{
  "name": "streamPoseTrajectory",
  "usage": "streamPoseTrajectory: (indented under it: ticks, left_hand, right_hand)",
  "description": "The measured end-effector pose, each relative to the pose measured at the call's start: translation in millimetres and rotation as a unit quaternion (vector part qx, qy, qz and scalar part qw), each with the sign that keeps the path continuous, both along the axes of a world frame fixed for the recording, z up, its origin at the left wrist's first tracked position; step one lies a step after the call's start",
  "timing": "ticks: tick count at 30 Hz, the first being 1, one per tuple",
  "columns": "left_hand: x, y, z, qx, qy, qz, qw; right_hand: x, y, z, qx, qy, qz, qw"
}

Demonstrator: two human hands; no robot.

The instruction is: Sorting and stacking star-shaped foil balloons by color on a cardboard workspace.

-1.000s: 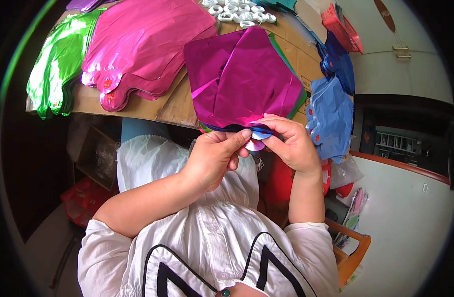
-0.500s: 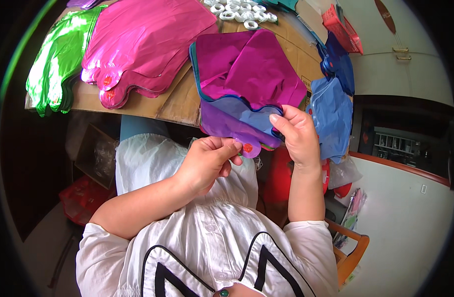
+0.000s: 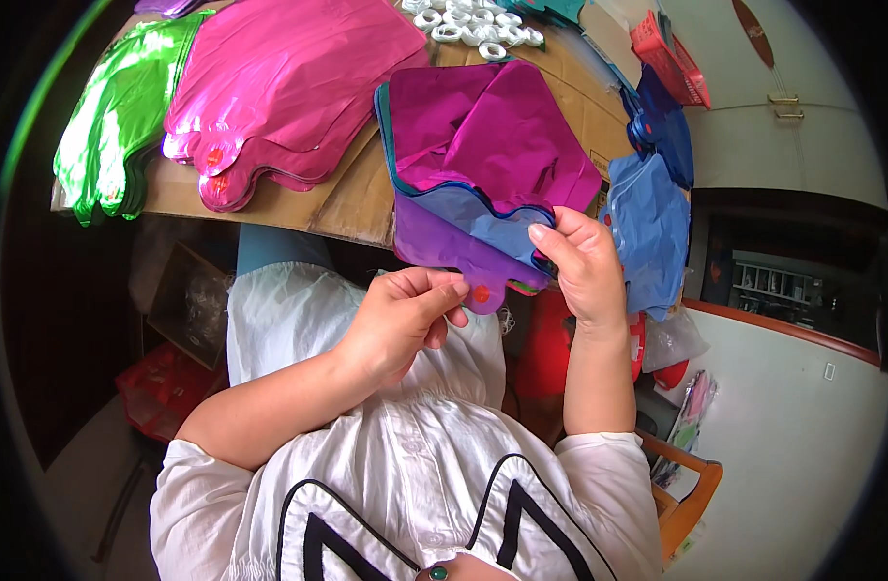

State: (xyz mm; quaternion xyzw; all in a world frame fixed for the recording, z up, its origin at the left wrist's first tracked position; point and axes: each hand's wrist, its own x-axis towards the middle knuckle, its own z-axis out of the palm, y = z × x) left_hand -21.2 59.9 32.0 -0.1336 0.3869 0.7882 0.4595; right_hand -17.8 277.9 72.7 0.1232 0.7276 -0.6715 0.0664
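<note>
**Q:** ok so where's that purple sheet (image 3: 432, 237) compared to your hands?

**A:** Its rounded tab (image 3: 493, 290) with the red dot is at the fingertips of my left grip (image 3: 407, 310), pinched at its left edge by thumb and finger. The rest spreads up and away from me, tab poking out past the near side of the bench (image 3: 352, 208).

**Q:** and the right one?

**A:** Right grip (image 3: 591, 261) is pinching the wavy edge where the blue sheet (image 3: 473, 225) and the magenta sheet (image 3: 531, 126) come together, just above and right of the tab. Both of those lie farther from me than the purple's near edge.

**Q:** anything you can't make out?

**A:** Yeah, the fingers behind that blue edge are mostly hidden, so no clue how many layers I've got there. Under the purple only thin green and pink slivers show. The pink stack (image 3: 289, 92) off to the left gets cut off at the top too.
</note>
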Motion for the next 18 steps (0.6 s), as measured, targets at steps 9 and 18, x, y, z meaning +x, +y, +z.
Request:
streamPoseTrajectory:
  ticks: [9,18]
  left_hand:
    - [9,1,18,0.041,0.133,-0.096,0.986]
    - [6,-7,30,0.027,0.203,0.044,0.978]
  right_hand:
    - [-1,-4,3,-0.03,-0.002,-0.009,0.999]
    - [0,0,-1,-0.013,0.006,0.01,1.0]
